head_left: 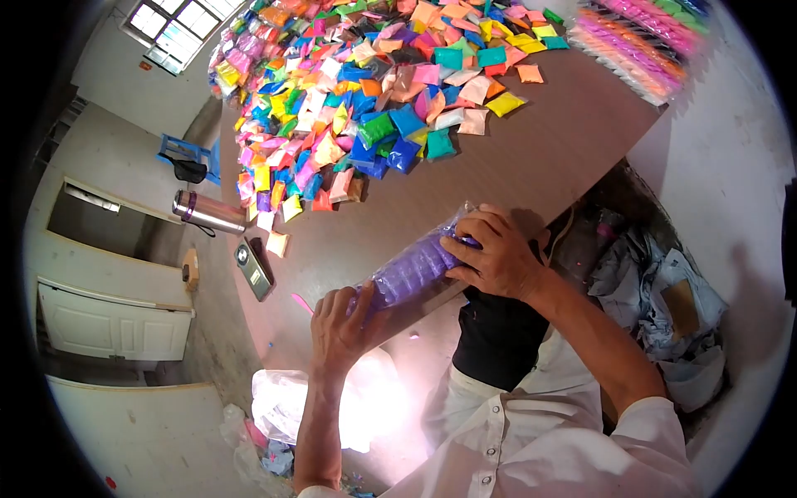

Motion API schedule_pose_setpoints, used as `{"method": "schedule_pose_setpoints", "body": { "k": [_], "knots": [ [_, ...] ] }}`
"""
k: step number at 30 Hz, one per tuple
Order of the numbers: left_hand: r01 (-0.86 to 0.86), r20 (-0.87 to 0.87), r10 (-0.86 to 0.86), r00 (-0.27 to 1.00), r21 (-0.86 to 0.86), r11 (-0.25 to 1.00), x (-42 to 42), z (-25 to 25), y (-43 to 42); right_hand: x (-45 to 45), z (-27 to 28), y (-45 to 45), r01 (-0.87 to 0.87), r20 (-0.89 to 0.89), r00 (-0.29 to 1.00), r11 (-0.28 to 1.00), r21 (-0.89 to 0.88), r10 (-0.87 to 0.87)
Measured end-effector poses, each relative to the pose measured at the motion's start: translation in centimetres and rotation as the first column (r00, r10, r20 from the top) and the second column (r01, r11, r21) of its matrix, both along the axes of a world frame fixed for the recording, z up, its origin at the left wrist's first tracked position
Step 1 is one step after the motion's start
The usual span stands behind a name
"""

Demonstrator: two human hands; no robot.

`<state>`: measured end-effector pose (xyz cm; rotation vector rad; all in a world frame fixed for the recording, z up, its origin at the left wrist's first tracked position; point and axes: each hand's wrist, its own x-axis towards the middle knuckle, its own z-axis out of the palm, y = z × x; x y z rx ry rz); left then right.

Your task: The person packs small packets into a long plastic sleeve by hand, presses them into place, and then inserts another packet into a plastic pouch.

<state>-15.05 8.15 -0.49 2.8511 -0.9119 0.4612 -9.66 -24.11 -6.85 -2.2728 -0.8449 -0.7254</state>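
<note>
A long clear plastic bag of purple packets [413,270] lies slantwise over the near edge of the brown table [540,158]. My left hand [342,325] grips its lower left end, with the fingers curled over it. At the upper right end, my right hand [491,251] has its fingers bent around the bag. The undersides of both hands and the thumbs are partly hidden. A thin pink strip [302,304] lies on the table just left of my left hand.
A big heap of small colourful packets [357,91] covers the far table. Bundled long packs [639,41] lie at the far right. A steel flask [209,212] and a phone [254,268] are along the left edge. Crumpled grey bags [664,290] fill a spot below right.
</note>
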Motion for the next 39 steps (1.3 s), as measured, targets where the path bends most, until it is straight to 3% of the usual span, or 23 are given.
{"method": "schedule_pose_setpoints", "body": {
  "k": [2, 6, 17, 21, 23, 27, 29, 39],
  "knots": [
    [-0.012, 0.063, 0.008, 0.998, 0.079, 0.997, -0.7, 0.0, 0.2, -0.5, 0.0, 0.2, 0.030, 0.007, 1.000, 0.999, -0.029, -0.030],
    [-0.029, 0.118, 0.021, 0.993, 0.062, 0.998, -2.5, -2.2, 1.7, -1.1, -0.3, 0.4, 0.101, 0.003, 0.995, 0.995, -0.015, -0.101],
    [-0.118, 0.054, 0.133, 0.990, -0.218, 0.969, -4.5, -4.2, 2.1, -2.5, -0.5, -0.2, 0.135, 0.016, 0.991, 0.991, 0.001, -0.135],
    [-0.179, 0.076, 0.191, 0.979, -0.143, 0.973, -4.9, -3.7, 1.6, -3.0, -1.1, -0.8, 0.110, 0.001, 0.994, 0.994, 0.007, -0.110],
    [-0.259, -0.079, 0.247, 0.966, -0.230, 0.938, -5.1, -4.2, 2.1, -3.3, -1.3, -1.2, 0.102, 0.001, 0.995, 0.995, 0.021, -0.102],
    [-0.330, -0.146, 0.300, 0.943, -0.285, 0.900, -5.4, -4.3, 1.9, -3.9, -1.2, -2.0, 0.059, -0.056, 0.997, 0.998, 0.011, -0.058],
    [-0.274, -0.134, 0.240, 0.961, -0.371, 0.887, -5.0, -4.3, 2.1, -3.8, -1.1, -2.7, 0.019, -0.013, 1.000, 1.000, -0.005, -0.019],
    [-0.222, -0.114, 0.193, 0.975, -0.374, 0.900, 0.5, 1.2, -1.7, -3.2, -1.3, -6.5, 0.070, 0.000, 0.998, 0.996, 0.055, -0.070]
  ]
}}
